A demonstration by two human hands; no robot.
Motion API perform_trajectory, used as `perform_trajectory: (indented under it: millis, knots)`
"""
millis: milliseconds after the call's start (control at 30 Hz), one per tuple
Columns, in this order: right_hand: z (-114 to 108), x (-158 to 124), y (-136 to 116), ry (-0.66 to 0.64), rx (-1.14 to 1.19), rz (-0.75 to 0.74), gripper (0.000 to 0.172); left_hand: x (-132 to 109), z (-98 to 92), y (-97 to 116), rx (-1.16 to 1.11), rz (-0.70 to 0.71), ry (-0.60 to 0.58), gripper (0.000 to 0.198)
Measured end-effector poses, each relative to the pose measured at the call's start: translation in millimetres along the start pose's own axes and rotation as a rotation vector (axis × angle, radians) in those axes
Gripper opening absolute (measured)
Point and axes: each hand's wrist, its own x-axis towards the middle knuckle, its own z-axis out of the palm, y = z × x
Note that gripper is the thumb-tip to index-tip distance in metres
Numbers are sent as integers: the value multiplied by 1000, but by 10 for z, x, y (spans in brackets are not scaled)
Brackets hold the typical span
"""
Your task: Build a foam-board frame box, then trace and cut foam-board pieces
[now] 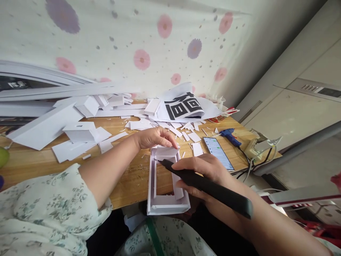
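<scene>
A white foam-board frame (160, 202) lies on the wooden table (128, 177), its near end past the table's front edge. My left hand (156, 137) rests fingers-down on the frame's far end, pressing it. My right hand (204, 174) is closed round a long black cutter (213, 188), whose tip touches the frame's inner far edge just below my left fingers.
White foam-board offcuts and strips (77, 133) cover the table's back and left. A sheet with a large black character (183, 106) lies at the back. A phone (218, 153) and a blue glue gun (230, 137) with cables sit to the right.
</scene>
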Motion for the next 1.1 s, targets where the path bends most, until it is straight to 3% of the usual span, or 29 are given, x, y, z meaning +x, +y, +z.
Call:
perform_trajectory:
  millis: [200, 333, 400, 500, 733, 1100]
  knots:
    - [-184, -52, 64, -82, 453, -42, 18, 1, -4, -6, 8, 1, 10, 21]
    - [-229, -31, 99, -137, 587, -54, 17, -1, -1, -3, 18, -5, 8, 20]
    - [-211, -21, 70, -111, 525, -88, 22, -4, -4, -3, 24, -5, -1, 19]
    - [-125, -16, -19, 89, 250, -83, 29, -10, -10, -7, 31, -8, -8, 20]
    - [117, 5, -132, 239, -249, 32, 13, -12, -5, 2, 14, -10, -12, 25]
    - [290, 74, 53, 297, -352, -102, 13, -18, 7, -8, -19, -11, -14, 22]
